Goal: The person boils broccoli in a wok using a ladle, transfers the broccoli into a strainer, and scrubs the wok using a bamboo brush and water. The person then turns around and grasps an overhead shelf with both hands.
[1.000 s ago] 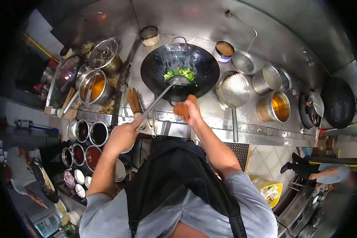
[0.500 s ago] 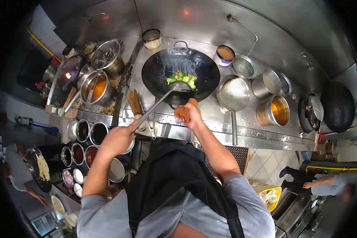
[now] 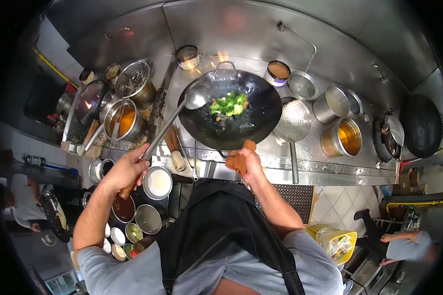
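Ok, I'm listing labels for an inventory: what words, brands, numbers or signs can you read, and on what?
No text can be read.
Can with purple-and-white label, behind the wok on the right: too small and blurred.
Can with pale label, behind left: too blurred.

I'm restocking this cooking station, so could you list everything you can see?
Wok: one, black, centre
Vegetables: one heap, mostly green, in the wok
Ladle: one, silver, over the wok's left side
Flames: several, orange, behind the wok
Cloth: one, reddish-brown, at the near rim
Whisk brush: one, tan, left of the wok
Strainer: one, silver, right of the wok
Cans: two, labelled, behind the wok
Spare wok: one, black, far right
Bin: one, yellow, lower right
Other pots and containers: many, mostly silver, both sides; too crowded to count
Co-workers: two, grey tops, far left and far right
Apron: one, black, bottom centre
Left hand: one, on the ladle
Right hand: one, holding the cloth
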The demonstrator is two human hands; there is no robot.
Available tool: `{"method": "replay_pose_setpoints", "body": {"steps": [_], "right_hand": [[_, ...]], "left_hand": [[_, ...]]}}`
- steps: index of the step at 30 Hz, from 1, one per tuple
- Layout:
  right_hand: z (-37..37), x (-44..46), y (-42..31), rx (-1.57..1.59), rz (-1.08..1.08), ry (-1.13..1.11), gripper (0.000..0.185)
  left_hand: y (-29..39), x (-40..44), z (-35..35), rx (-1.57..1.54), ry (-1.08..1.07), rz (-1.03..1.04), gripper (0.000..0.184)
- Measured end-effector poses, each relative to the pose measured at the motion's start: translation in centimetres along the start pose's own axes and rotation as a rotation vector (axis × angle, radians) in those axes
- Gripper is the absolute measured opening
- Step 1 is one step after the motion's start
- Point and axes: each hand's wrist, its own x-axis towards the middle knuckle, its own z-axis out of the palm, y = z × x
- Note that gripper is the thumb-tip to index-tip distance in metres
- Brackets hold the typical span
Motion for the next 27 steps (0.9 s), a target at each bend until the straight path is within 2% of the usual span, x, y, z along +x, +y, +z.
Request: {"method": "replay_pose_setpoints", "body": {"steps": [3,4,6,8,9,10,12,14,20,23,24,27], "right_hand": [[-0.3,-2.5,2.1,-0.054,-0.224,-0.004,0.028],[-2.5,-1.4,4.6,-0.170,-0.319,-0.007,0.036],[-4.9,-0.4,7.8,-0.571,-0.548,0.148,0.040],[-4.3,-0.7,7.6,-0.448,-0.435,0.113,0.036],[-2.2,-1.6,5.4,-0.386,-0.362,0.066,0.035],[-0.6,-1.9,3.8,-0.322,-0.290,0.021,0.034],[-0.1,-1.9,2.9,-0.136,-0.092,0.022,0.027],[0.1,-2.8,2.9,-0.009,0.049,0.018,0.026],[-1.7,-2.5,4.7,0.086,0.083,0.011,0.030],[-0.8,0.9,2.1,0.027,0.082,0.054,0.035],[-2.1,4.0,1.5,-0.002,0.141,-0.067,0.037],[0.3,1.4,0.6,-0.027,0.075,0.013,0.037]], "left_hand": [[0.5,0.8,0.2,-0.197,-0.020,-0.050,0.071],[0.6,1.1,0.7,-0.277,-0.059,-0.082,0.071],[1.2,1.7,2.9,-0.435,-0.143,-0.141,0.071],[2.0,2.3,6.3,-0.660,-0.304,-0.194,0.065],[2.1,2.3,8.7,-0.776,-0.280,-0.218,0.060],[2.1,3.2,10.3,-0.863,-0.392,-0.153,0.047],[0.5,6.6,12.1,-1.154,-0.609,-0.177,0.010],[-1.4,8.8,13.8,-1.354,-0.676,-0.189,0.008],[-2.9,9.0,13.1,-1.400,-0.797,-0.161,0.011],[-2.9,9.2,12.3,-1.359,-0.730,-0.129,0.008],[-2.2,9.0,11.8,-1.326,-0.688,-0.119,0.007],[-1.3,8.2,9.4,-1.234,-0.615,-0.068,0.018]]}}
